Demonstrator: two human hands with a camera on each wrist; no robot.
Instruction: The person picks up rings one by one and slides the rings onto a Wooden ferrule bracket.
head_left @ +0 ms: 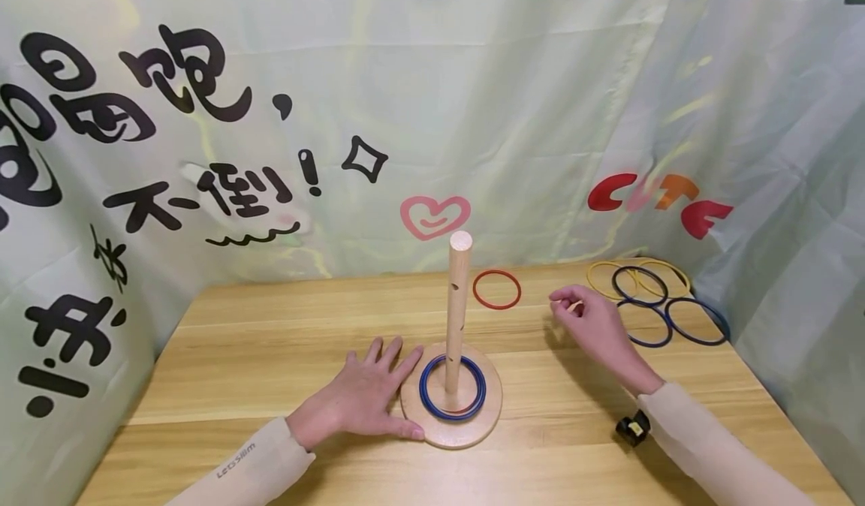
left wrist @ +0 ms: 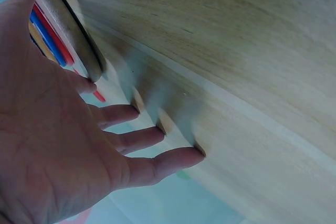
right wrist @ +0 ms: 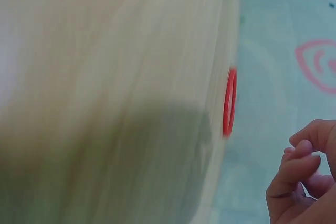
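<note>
A wooden peg point(head_left: 456, 311) rises from a round wooden base point(head_left: 462, 438). Stacked around its foot are rings, with a blue ring point(head_left: 483, 390) on top; red, blue and yellowish edges show in the left wrist view, where a red ring point(left wrist: 56, 38) lies low in the stack. My left hand point(head_left: 365, 397) is spread flat, thumb and index finger at the left rim of the base. Over the table right of the peg hovers my right hand point(head_left: 595, 329), fingers loosely curled and holding nothing. A single red ring point(head_left: 496, 308) lies left of it, near the back.
Several loose rings lie overlapping at the back right, among them a yellow ring point(head_left: 685, 281) and a dark blue ring point(head_left: 726, 333). A printed curtain point(head_left: 513, 115) hangs along the back and sides of the wooden table point(head_left: 270, 333). A small black device point(head_left: 633, 429) sits at the right wrist.
</note>
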